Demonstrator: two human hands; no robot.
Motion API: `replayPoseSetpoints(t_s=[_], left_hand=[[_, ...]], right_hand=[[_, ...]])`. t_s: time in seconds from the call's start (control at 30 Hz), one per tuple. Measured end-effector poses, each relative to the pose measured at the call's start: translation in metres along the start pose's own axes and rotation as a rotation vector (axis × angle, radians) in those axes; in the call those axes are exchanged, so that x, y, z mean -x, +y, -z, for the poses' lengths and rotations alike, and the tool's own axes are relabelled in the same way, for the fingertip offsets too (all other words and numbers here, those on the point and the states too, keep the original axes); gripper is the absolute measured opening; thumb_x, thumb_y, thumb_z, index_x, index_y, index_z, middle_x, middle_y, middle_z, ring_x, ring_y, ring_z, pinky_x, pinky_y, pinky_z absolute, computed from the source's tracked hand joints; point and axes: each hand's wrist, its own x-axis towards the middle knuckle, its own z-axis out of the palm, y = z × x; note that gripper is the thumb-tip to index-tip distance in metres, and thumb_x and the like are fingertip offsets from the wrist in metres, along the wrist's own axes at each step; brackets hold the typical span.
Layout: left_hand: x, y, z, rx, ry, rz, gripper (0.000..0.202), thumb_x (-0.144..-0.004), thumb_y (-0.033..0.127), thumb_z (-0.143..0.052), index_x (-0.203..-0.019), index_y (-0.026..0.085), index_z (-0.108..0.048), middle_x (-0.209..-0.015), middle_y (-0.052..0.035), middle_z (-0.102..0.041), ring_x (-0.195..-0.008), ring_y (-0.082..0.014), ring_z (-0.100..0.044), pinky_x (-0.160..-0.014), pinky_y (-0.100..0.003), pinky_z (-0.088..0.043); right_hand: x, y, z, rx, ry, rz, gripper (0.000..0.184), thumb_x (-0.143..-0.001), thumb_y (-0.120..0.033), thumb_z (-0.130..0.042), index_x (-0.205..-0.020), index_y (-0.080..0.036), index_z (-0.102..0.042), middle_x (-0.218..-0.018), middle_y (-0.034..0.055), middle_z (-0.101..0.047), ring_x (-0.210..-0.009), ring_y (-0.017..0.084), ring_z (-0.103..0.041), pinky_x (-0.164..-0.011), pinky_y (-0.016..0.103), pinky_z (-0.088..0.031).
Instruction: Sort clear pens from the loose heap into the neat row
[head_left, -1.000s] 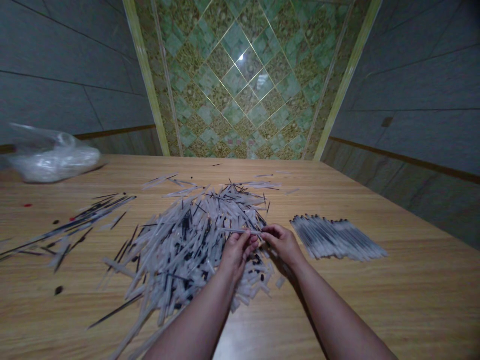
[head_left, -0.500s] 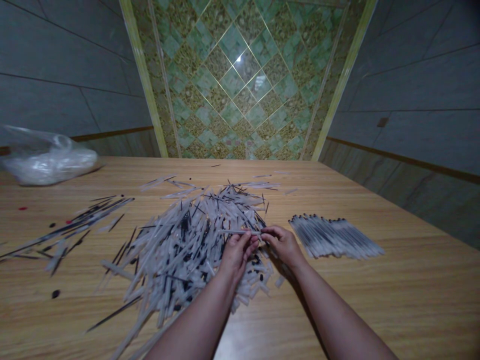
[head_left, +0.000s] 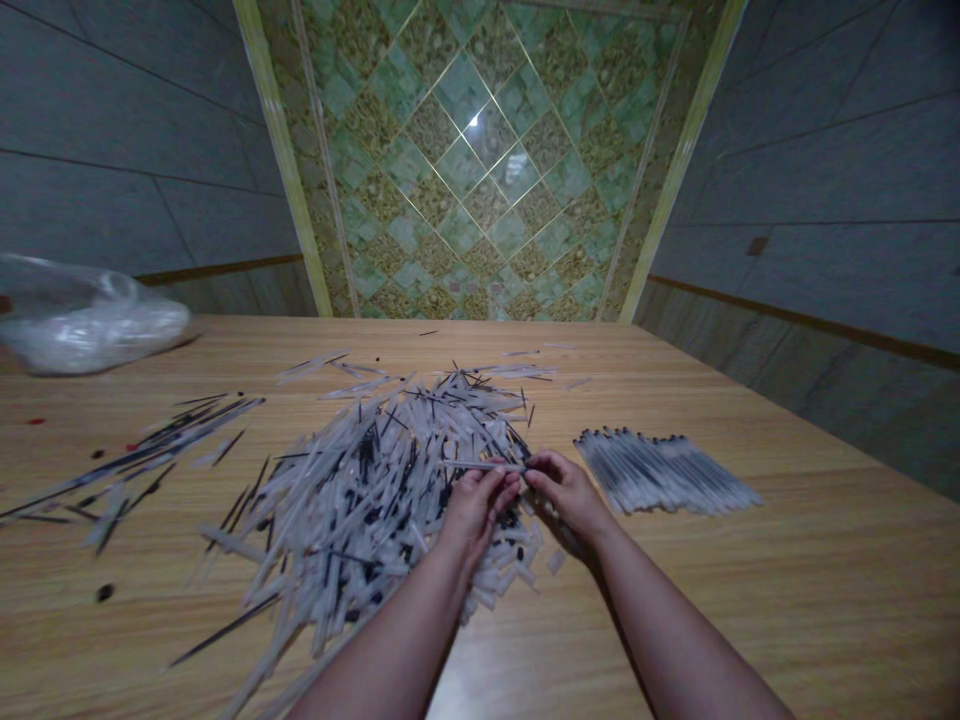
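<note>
Both hands meet over the right edge of a big loose heap of clear pen tubes and black refills (head_left: 375,490) on a wooden table (head_left: 787,600). My left hand (head_left: 474,512) is closed around a clear pen tube (head_left: 480,465) that sticks out to the left. My right hand (head_left: 566,490) pinches the tube's right end with thumb and fingertips; what it holds there is too small to name. A neat row of finished pens (head_left: 664,472) lies just right of my right hand.
A smaller scatter of black refills and tubes (head_left: 142,455) lies at the left. A clear plastic bag (head_left: 82,320) sits at the table's far left corner. Grey tiled walls and a green patterned panel stand behind the table.
Both hands stay together on the tube with hardly any movement. The view has shifted slightly to the right.
</note>
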Motion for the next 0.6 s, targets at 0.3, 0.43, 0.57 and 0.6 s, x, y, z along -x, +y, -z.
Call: replayPoseSetpoints(t_s=[0.3, 0.43, 0.57, 0.6], left_hand=[[-0.0001, -0.0023, 0.0007, -0.001, -0.002, -0.013, 0.016, -0.069, 0.011, -0.064, -0.084, 0.01, -0.058, -0.07, -0.007, -0.067, -0.066, -0.0127, -0.064, -0.071, -0.025, -0.054], [0.001, -0.0019, -0.0008, -0.008, -0.008, 0.001, 0.016, -0.07, 0.01, -0.063, -0.085, 0.01, -0.058, -0.071, -0.0073, -0.067, -0.066, -0.0129, -0.064, -0.071, -0.026, -0.054], [0.0013, -0.0015, -0.0016, -0.013, 0.003, -0.005, 0.015, -0.07, 0.01, -0.062, -0.085, 0.01, -0.058, -0.07, -0.0069, -0.067, -0.067, -0.0125, -0.064, -0.071, -0.025, -0.054], [0.0013, -0.0015, -0.0015, -0.01, 0.005, -0.007, 0.015, -0.07, 0.011, -0.063, -0.085, 0.011, -0.057, -0.07, -0.0066, -0.066, -0.066, -0.0123, -0.064, -0.071, -0.025, -0.054]], right_hand=[[0.0014, 0.0032, 0.0021, 0.016, -0.027, -0.026, 0.037, -0.07, -0.044, -0.061, -0.094, -0.017, -0.062, -0.081, 0.0046, -0.064, -0.07, 0.015, -0.057, -0.065, 0.027, -0.044], [0.0001, 0.0043, 0.0026, 0.151, 0.019, 0.022, 0.034, -0.076, -0.046, -0.052, -0.072, -0.016, -0.065, -0.071, 0.0042, -0.062, -0.069, 0.016, -0.055, -0.065, 0.027, -0.043], [0.0002, 0.0071, 0.0038, 0.083, -0.011, -0.024, 0.035, -0.075, -0.047, -0.052, -0.084, -0.016, -0.065, -0.07, 0.0029, -0.062, -0.065, 0.014, -0.054, -0.059, 0.025, -0.043], [0.0005, 0.0071, 0.0042, 0.048, -0.025, -0.037, 0.035, -0.073, -0.046, -0.056, -0.09, -0.017, -0.064, -0.076, 0.0034, -0.063, -0.068, 0.015, -0.056, -0.06, 0.025, -0.044]])
